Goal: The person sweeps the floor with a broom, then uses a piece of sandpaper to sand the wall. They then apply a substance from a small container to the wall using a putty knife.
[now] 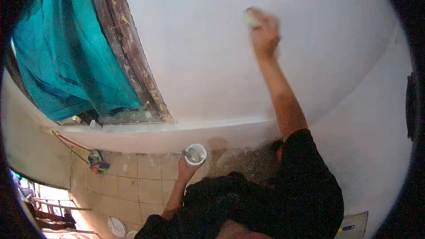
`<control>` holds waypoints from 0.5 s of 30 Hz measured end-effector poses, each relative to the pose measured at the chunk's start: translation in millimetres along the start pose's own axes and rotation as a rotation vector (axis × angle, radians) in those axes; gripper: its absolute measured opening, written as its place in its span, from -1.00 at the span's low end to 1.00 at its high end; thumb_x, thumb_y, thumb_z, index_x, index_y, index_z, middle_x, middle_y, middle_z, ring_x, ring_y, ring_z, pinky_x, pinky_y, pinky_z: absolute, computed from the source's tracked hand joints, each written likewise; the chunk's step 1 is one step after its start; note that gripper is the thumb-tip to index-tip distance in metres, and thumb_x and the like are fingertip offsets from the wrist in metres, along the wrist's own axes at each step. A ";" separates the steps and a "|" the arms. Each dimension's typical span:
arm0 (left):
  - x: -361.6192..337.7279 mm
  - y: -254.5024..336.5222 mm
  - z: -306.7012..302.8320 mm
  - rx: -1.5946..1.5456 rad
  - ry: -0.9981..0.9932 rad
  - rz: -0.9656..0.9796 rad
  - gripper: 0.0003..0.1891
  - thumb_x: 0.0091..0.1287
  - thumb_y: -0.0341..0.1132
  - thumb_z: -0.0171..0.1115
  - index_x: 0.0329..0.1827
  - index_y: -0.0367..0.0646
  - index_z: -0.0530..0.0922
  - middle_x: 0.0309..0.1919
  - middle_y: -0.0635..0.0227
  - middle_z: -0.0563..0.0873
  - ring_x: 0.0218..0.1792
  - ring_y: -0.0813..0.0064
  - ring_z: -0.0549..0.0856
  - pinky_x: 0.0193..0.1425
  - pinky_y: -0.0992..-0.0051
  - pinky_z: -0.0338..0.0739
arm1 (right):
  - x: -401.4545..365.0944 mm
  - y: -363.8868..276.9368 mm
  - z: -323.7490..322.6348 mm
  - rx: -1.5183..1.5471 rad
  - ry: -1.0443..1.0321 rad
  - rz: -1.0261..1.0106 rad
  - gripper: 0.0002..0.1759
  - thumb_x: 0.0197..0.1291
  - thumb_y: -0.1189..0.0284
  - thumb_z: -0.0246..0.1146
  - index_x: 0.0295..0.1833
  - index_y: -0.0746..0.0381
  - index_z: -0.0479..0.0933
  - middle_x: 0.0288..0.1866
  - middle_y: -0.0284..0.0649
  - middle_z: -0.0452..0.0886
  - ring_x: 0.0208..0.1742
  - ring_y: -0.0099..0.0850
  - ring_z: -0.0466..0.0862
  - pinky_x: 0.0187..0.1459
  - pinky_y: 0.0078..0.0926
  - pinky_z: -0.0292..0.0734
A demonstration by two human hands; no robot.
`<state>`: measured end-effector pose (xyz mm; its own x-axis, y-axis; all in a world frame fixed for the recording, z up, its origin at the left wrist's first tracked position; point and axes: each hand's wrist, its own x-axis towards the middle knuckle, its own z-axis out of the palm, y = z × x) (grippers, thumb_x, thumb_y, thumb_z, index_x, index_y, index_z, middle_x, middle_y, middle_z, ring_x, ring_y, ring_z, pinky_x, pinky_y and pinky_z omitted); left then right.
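Note:
My right hand [265, 35] is raised against the white wall [199, 53], its fingers closed round a pale, blurred pad-like object [252, 17]. The object lies at the wall's surface, and motion smears its outline. Lower down, my left hand [188, 168] holds a white cup [195, 154] from below and the side. The cup's open top faces up, and something greyish-white shows inside it.
A teal curtain [71, 48] hangs at the left beside a worn window frame [128, 48]. A small white cup [95, 125] stands on the ledge. Tools [98, 161] and a white round lid or bucket [117, 226] are on the tiled floor [128, 188].

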<state>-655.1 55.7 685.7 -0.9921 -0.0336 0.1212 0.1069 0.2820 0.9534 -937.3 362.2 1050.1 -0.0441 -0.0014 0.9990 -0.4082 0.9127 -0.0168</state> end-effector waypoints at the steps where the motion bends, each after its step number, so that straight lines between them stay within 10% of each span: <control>1: 1.7 2.2 1.3 0.005 -0.022 -0.016 -0.24 -0.02 -0.15 0.78 0.22 -0.28 0.59 0.03 0.11 0.79 0.09 0.22 0.78 0.21 0.22 0.66 | -27.8 -13.1 7.3 0.058 -0.090 -0.010 -0.43 -0.02 0.75 0.32 0.09 -0.01 0.75 0.07 -0.35 0.77 0.10 -0.24 0.69 0.13 -0.29 0.68; 6: -8.6 -13.7 4.0 0.034 -0.055 0.019 -0.25 -0.02 -0.14 0.78 0.20 -0.27 0.60 -0.02 0.12 0.81 0.04 0.23 0.80 0.15 0.24 0.68 | -69.7 -18.3 -15.4 0.301 -0.406 -0.342 -0.43 -0.11 0.74 0.35 0.09 0.08 0.73 0.08 -0.32 0.75 0.17 -0.22 0.70 0.17 -0.22 0.64; 11: -20.3 5.2 -5.2 0.043 -0.015 -0.127 -0.19 -0.03 -0.09 0.79 0.23 -0.28 0.57 -0.04 0.11 0.81 0.02 0.20 0.81 0.10 0.24 0.70 | -12.7 22.0 -44.6 0.096 -0.049 -0.035 -0.46 -0.06 0.77 0.32 0.02 0.03 0.76 -0.08 -0.29 0.73 0.00 -0.24 0.68 0.06 -0.29 0.67; 15: -23.6 -22.7 -0.6 0.091 0.066 -0.078 -0.14 -0.05 -0.05 0.79 0.26 -0.28 0.53 -0.01 0.10 0.81 0.03 0.19 0.81 0.11 0.24 0.69 | -85.1 -15.3 -25.6 0.126 -0.325 0.074 -0.44 -0.02 0.72 0.32 0.11 0.01 0.74 0.05 -0.30 0.74 0.07 -0.20 0.68 0.13 -0.28 0.69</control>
<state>-634.1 49.5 661.3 -0.9903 -0.1213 0.0684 0.0201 0.3618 0.9320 -903.9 358.8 966.4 -0.3570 -0.0855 0.9302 -0.5017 0.8575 -0.1137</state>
